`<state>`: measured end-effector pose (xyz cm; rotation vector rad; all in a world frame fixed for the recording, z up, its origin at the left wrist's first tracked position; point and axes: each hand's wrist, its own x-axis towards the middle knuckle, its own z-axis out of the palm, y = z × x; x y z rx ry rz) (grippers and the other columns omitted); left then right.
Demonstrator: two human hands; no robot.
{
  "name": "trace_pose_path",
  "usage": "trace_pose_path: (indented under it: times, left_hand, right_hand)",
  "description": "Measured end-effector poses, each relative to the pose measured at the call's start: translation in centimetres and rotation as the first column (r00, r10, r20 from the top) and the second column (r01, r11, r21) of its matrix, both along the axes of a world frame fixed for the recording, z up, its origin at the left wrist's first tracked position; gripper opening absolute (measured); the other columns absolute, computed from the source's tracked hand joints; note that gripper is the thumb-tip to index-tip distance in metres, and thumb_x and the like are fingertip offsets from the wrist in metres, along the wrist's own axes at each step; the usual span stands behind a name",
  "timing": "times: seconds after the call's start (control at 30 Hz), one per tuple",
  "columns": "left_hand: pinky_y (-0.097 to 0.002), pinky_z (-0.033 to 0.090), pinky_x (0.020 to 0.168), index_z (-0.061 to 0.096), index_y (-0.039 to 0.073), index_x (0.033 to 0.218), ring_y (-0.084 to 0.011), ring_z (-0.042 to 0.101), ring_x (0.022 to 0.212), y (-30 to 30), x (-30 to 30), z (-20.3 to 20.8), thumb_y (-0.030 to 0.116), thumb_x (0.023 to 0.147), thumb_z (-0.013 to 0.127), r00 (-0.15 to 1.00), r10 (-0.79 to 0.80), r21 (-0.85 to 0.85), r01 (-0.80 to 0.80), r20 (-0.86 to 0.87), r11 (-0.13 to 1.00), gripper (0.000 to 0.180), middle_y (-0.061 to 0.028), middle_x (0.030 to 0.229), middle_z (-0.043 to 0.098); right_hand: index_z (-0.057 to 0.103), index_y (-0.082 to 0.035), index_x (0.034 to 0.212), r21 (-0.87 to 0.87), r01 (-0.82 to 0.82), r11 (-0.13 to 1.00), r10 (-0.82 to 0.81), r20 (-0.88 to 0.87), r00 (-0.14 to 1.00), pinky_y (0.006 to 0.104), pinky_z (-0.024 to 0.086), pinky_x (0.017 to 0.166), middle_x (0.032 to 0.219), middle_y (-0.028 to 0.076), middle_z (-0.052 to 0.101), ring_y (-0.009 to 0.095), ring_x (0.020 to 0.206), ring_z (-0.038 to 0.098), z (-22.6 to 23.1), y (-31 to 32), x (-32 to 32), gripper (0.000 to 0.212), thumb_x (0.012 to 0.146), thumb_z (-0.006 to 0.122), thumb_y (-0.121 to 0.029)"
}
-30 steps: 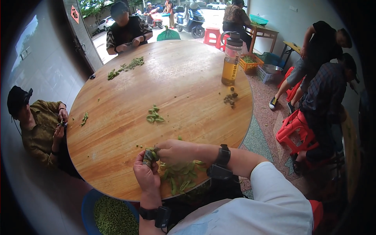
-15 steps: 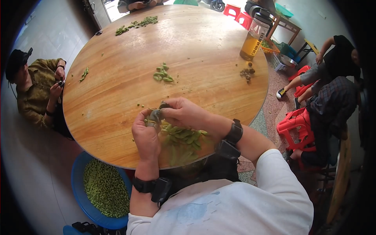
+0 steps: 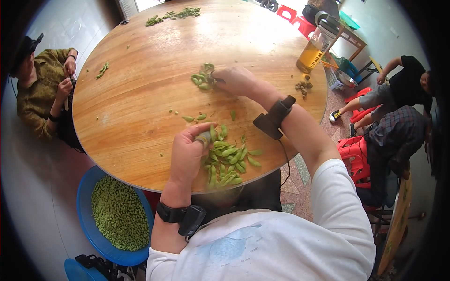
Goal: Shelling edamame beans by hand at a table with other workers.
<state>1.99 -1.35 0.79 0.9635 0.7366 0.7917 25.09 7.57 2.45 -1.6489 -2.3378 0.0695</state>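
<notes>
My left hand [image 3: 184,152] is at the near edge of the round table, its finger and thumb closed on a green soybean pod [image 3: 213,133]. A grey finger cover with a yellow band shows on that hand. Beside it lies a loose heap of soybean pods [image 3: 229,157]. My right hand [image 3: 236,80] reaches across the wood, its fingertips at the right side of a smaller pod pile [image 3: 200,80]. Dark covers show at those fingertips; blur hides whether they grip anything.
A blue basin [image 3: 86,225] full of shelled beans stands below the table's left edge. A bottle [image 3: 313,54] of amber liquid and small brown lumps [image 3: 303,88] sit on the right of the table [image 3: 140,93]. More pods [image 3: 173,16] lie far off. Several people sit around.
My hands have parted. The right has moved away to the smaller pile; the left has come slightly right, beside the near heap, and now pinches a pod.
</notes>
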Motion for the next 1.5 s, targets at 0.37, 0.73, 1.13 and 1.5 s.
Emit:
trace_pose_path:
  times: [0.37, 0.73, 1.13, 1.5]
  left_hand:
    - [-0.014, 0.038, 0.056, 0.065, 0.0, 0.103, -0.0031, 0.052, 0.069, 0.2, -0.4, -0.3, -0.007, 0.08, 0.041, 0.994, 0.007, 0.002, -0.008, 0.108, 1.0, 0.034, -0.0008, 0.086, 0.061]
    - [-0.0139, 0.045, 0.06, 0.061, -0.002, 0.109, -0.0049, 0.052, 0.07, 0.7, -0.3, -0.3, -0.013, 0.082, 0.039, 0.96, 0.094, -0.072, -0.078, 0.262, 0.994, 0.036, -0.0032, 0.089, 0.058]
    - [-0.0136, 0.042, 0.056, 0.058, 0.0, 0.115, -0.0031, 0.051, 0.067, 0.2, -0.1, 0.0, -0.012, 0.081, 0.045, 0.945, 0.15, 0.045, -0.17, 0.29, 0.984, 0.038, -0.0004, 0.085, 0.06]
    - [-0.0144, 0.027, 0.042, 0.058, 0.001, 0.099, -0.0017, 0.044, 0.054, 0.5, -0.4, -0.2, -0.003, 0.086, 0.05, 0.919, 0.17, -0.132, -0.131, 0.356, 0.983, 0.015, -0.0025, 0.081, 0.06]
  right_hand:
    - [0.056, 0.001, 0.087, 0.069, 0.193, 0.979, -0.176, -0.201, 0.964, 0.0433, 0.048, 0.073, 0.083, 0.021, 0.063, 0.036, 0.082, 0.061, -1.7, -2.2, 0.4, 0.02, 0.081, 0.057, -0.018]
    - [0.057, -0.001, 0.083, 0.095, 0.087, 0.992, -0.054, -0.311, 0.949, 0.0401, 0.047, 0.057, 0.072, 0.015, 0.062, 0.032, 0.064, 0.061, -2.1, -0.9, -0.2, 0.019, 0.082, 0.059, -0.02]
    - [0.046, -0.009, 0.077, -0.487, -0.71, 0.509, -0.7, -0.714, -0.012, 0.0172, 0.021, 0.037, 0.059, -0.005, 0.038, 0.002, 0.044, 0.03, 0.4, -8.6, -5.5, 0.02, 0.093, 0.054, -0.018]
    - [0.052, -0.006, 0.082, -0.503, -0.654, 0.565, -0.613, -0.786, 0.074, 0.0172, 0.021, 0.038, 0.061, -0.004, 0.04, 0.001, 0.046, 0.031, 0.6, -9.5, -6.1, 0.02, 0.094, 0.051, -0.021]
